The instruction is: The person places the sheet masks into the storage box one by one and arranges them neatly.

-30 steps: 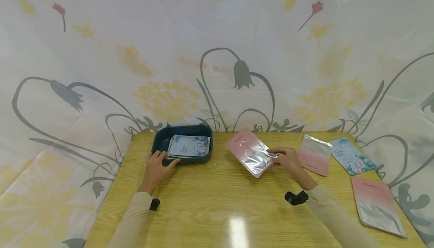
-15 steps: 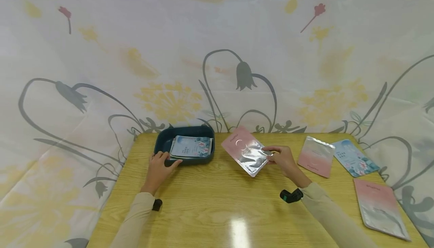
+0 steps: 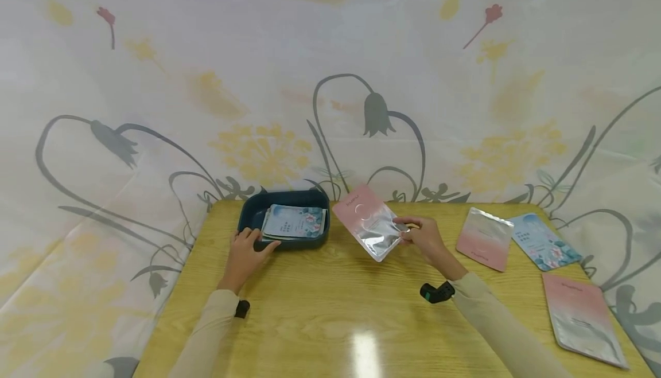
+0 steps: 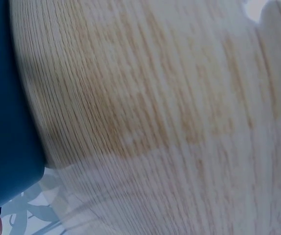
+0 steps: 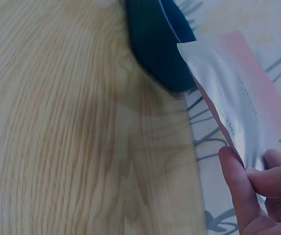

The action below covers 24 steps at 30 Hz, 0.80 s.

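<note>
pouch (image 3: 365, 221): glossy metallic, foil-like | bin (image 3: 302, 244): smooth plstc | tbl (image 3: 310, 309): wood-grain, semi-gloss surf.

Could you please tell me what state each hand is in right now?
Left hand: holding the front left corner of the blue bin.
Right hand: holding a pink and silver packet by its edge.

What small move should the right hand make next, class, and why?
Probably move the pink-and-silver packet left over the blue bin: the right hand pinches it just right of the bin, other packets already lie inside, and the left hand grips its rim.
</note>
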Available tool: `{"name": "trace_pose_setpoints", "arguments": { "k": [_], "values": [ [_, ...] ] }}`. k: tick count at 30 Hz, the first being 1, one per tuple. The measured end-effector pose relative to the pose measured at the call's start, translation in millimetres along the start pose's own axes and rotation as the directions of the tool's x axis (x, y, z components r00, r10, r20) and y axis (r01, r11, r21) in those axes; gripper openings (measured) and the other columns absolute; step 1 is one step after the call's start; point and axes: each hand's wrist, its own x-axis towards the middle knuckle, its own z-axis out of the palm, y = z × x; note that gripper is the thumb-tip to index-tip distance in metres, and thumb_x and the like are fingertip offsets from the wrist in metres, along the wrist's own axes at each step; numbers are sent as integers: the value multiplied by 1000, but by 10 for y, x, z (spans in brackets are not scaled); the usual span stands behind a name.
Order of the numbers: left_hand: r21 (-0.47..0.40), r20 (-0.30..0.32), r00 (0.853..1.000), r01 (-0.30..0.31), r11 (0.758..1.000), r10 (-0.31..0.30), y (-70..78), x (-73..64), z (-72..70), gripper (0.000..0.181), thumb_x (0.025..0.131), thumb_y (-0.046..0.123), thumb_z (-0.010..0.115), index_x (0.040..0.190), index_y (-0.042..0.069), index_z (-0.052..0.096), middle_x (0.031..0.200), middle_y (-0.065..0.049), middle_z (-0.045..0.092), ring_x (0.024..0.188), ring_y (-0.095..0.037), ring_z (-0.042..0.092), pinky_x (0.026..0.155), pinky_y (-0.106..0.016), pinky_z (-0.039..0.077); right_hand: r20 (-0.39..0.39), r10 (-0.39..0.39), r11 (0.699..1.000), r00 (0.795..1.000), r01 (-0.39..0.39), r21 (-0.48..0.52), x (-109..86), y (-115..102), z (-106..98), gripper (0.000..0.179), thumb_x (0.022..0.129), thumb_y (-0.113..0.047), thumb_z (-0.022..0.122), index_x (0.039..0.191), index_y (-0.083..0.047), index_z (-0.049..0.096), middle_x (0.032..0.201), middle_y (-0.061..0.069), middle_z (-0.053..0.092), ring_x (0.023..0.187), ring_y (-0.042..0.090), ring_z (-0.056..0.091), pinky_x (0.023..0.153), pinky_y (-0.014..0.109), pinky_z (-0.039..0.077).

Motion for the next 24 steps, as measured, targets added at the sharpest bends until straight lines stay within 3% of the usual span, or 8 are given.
{"name": "trace_pose_setpoints", "arguments": {
  "k": [8,13,19,24],
  "values": [
    [-4,-2,1000,-3,1000,3,-1,16,5,45,68,24,85,76,8,44,73,-5,38,64,-20,33,74,-50,26,40,-16,1000,999,16,2,48,-71,98,35,88,11,55,122,8,58,132,26,47,88,21,63,82,43,51],
    [-9,5,1000,2,1000,-2,13,39,1,45,71,27,84,77,7,45,74,-6,39,65,-22,33,77,-52,27,42,-30,999,999,29,26,106,-118,171,35,87,12,55,122,8,58,131,26,49,86,21,63,79,41,52],
    [-14,6,1000,1,1000,-1,12,34,-12,44,70,25,84,76,7,45,73,-5,38,65,-21,34,78,-53,28,62,-43,997,997,39,60,187,-143,272,35,85,14,55,120,10,59,126,27,52,78,18,64,83,49,49],
    [-6,25,1000,7,1000,-7,20,14,-19,44,71,26,84,77,6,45,74,-6,39,65,-21,34,77,-51,27,76,-61,997,995,57,60,227,-166,340,35,85,15,54,120,10,59,125,27,52,80,20,64,79,44,52]
  ]
}}
